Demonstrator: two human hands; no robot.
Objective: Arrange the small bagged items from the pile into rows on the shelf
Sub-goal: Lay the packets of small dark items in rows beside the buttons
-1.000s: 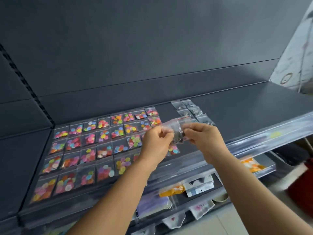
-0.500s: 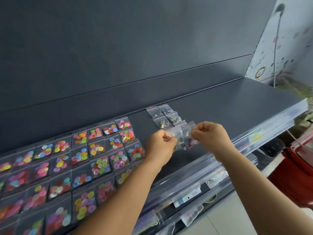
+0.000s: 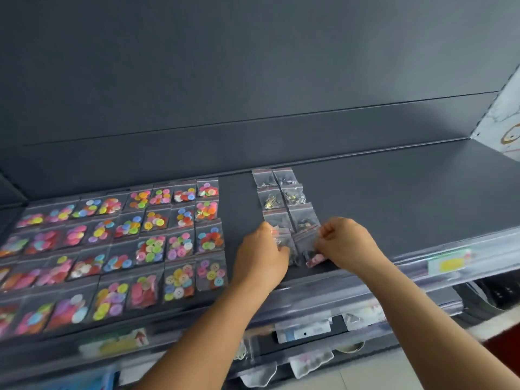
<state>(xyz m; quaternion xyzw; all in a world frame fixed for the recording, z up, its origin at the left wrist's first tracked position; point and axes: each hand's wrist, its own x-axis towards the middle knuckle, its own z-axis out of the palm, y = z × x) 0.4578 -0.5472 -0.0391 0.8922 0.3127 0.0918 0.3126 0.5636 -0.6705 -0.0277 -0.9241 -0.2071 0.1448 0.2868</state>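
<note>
Both hands are low over the dark shelf [image 3: 394,192]; the left hand [image 3: 260,256] pinches one small clear bag [image 3: 282,240] with curled fingers, the right hand [image 3: 347,244] pinches another bag [image 3: 306,243], just below the two columns of metal-part bags [image 3: 281,195]

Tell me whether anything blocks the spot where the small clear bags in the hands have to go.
Nothing visible does. The left hand and right hand hold small clear bags right at the near end of the two-column rows of clear bags, over the bare dark grey shelf.
</note>
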